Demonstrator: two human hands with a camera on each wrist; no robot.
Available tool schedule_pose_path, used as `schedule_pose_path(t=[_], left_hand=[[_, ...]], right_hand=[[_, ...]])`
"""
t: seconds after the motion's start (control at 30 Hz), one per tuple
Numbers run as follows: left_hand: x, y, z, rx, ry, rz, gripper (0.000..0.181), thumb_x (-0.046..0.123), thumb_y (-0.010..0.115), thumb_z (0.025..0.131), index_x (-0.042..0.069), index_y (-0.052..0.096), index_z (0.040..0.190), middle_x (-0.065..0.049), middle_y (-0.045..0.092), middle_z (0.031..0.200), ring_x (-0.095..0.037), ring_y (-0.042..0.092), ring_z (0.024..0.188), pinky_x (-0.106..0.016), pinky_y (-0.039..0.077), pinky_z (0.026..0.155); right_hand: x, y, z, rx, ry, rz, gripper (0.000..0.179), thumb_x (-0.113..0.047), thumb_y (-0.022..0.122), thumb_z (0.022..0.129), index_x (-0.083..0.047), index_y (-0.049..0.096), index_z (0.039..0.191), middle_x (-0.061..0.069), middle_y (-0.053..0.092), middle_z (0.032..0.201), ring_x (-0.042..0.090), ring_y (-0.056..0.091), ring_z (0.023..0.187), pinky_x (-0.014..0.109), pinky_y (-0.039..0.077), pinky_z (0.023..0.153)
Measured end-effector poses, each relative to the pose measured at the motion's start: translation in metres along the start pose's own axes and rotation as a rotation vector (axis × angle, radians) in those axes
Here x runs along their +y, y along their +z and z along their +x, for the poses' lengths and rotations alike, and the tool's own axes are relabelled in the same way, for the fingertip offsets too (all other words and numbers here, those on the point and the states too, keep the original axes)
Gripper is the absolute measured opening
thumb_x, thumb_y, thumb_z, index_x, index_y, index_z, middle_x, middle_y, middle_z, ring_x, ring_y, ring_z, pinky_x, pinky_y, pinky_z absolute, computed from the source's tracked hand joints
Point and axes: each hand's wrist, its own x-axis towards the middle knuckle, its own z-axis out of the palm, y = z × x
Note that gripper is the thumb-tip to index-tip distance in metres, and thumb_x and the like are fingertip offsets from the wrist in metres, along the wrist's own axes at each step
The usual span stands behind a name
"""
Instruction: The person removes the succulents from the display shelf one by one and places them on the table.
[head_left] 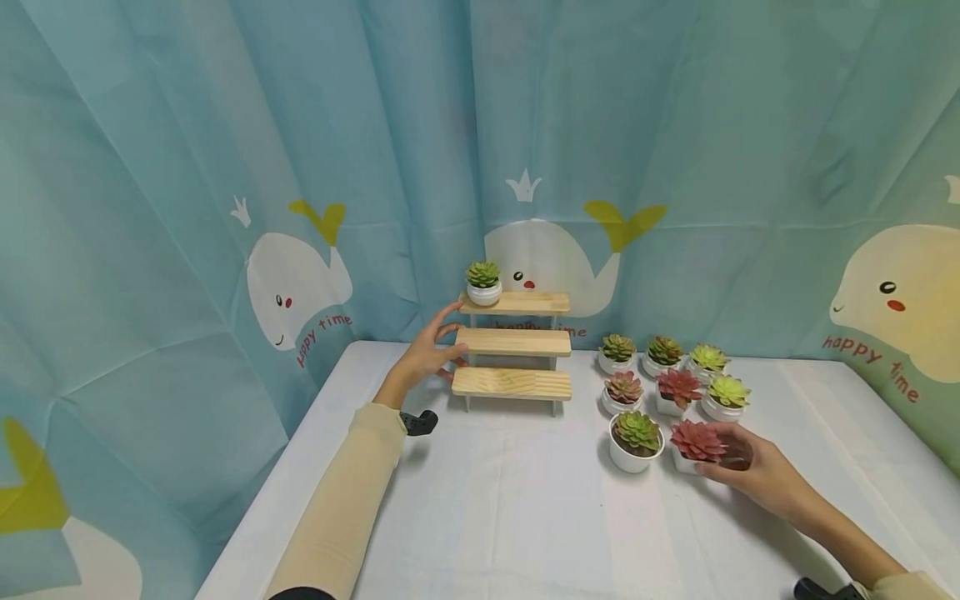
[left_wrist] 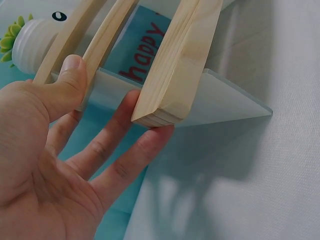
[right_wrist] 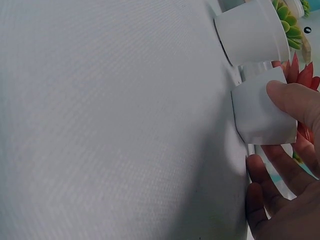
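A three-tier wooden stand (head_left: 513, 342) with pale side panels rises near the back of the table. My left hand (head_left: 429, 354) holds its left end, the thumb (left_wrist: 73, 75) on the middle board and the other fingers spread along the side. On the top board, at the left, sits a green succulent in a round white pot (head_left: 484, 295). With my right hand (head_left: 761, 471) I grip a red succulent (head_left: 698, 440) in a squarish white pot (right_wrist: 262, 110); the thumb lies across the pot's side. The pot's base is right at the tabletop.
Left of the held pot stands a larger green succulent in a white pot (head_left: 634, 457). Behind are several more potted succulents, including a second deep-red one (head_left: 678, 387) and a bright green one (head_left: 727, 397). A blue whale-print curtain (head_left: 420, 167) hangs behind the white-covered table (head_left: 525, 517).
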Motion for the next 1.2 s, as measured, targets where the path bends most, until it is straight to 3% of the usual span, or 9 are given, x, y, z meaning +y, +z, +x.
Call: schedule_pose_path(t=[0.43,0.63,0.8,1.03,1.2], left_hand=[[-0.001,0.0,-0.002,-0.001,-0.001,0.001,0.082,0.019,0.069,0.1,0.041,0.022,0.163,-0.015,0.028,0.166,-0.036,0.072,0.089,-0.066,0.057,0.076],[-0.003,0.0,-0.003,-0.001,-0.002,0.011,0.081,0.018,0.069,0.1,0.042,0.022,0.162,-0.016,0.029,0.166,-0.045,0.07,0.096,-0.066,0.057,0.075],[-0.003,-0.001,-0.002,-0.004,0.002,0.005,0.081,0.018,0.068,0.101,0.042,0.021,0.163,-0.016,0.028,0.166,-0.047,0.069,0.097,-0.068,0.057,0.075],[-0.003,-0.001,-0.001,-0.003,0.012,0.018,0.082,0.019,0.069,0.1,0.042,0.022,0.162,-0.015,0.03,0.165,-0.041,0.072,0.093,-0.062,0.059,0.072],[-0.001,0.0,0.001,0.009,0.003,0.02,0.082,0.019,0.07,0.1,0.042,0.023,0.162,-0.013,0.031,0.165,-0.036,0.072,0.093,-0.063,0.059,0.073]], right_hand=[[0.002,0.0,0.001,-0.018,-0.029,0.016,0.058,-0.012,0.083,0.088,0.009,0.054,0.133,0.024,0.066,0.122,-0.004,0.064,0.093,0.022,0.057,0.078],[0.001,-0.005,0.004,-0.041,-0.113,0.017,0.057,-0.007,0.084,0.086,0.009,0.054,0.132,0.022,0.066,0.118,-0.003,0.064,0.093,0.023,0.058,0.077],[-0.001,-0.018,0.005,-0.082,-0.168,0.007,0.063,-0.005,0.082,0.087,0.009,0.049,0.138,0.018,0.065,0.12,-0.002,0.064,0.095,0.026,0.059,0.075],[-0.012,-0.044,0.009,-0.132,-0.206,-0.03,0.065,-0.006,0.081,0.089,0.008,0.045,0.141,0.026,0.064,0.123,0.005,0.067,0.098,0.027,0.059,0.074],[-0.026,-0.06,0.014,-0.155,-0.229,-0.081,0.069,-0.008,0.082,0.088,0.006,0.043,0.143,0.031,0.061,0.126,0.001,0.066,0.1,0.027,0.06,0.073]])
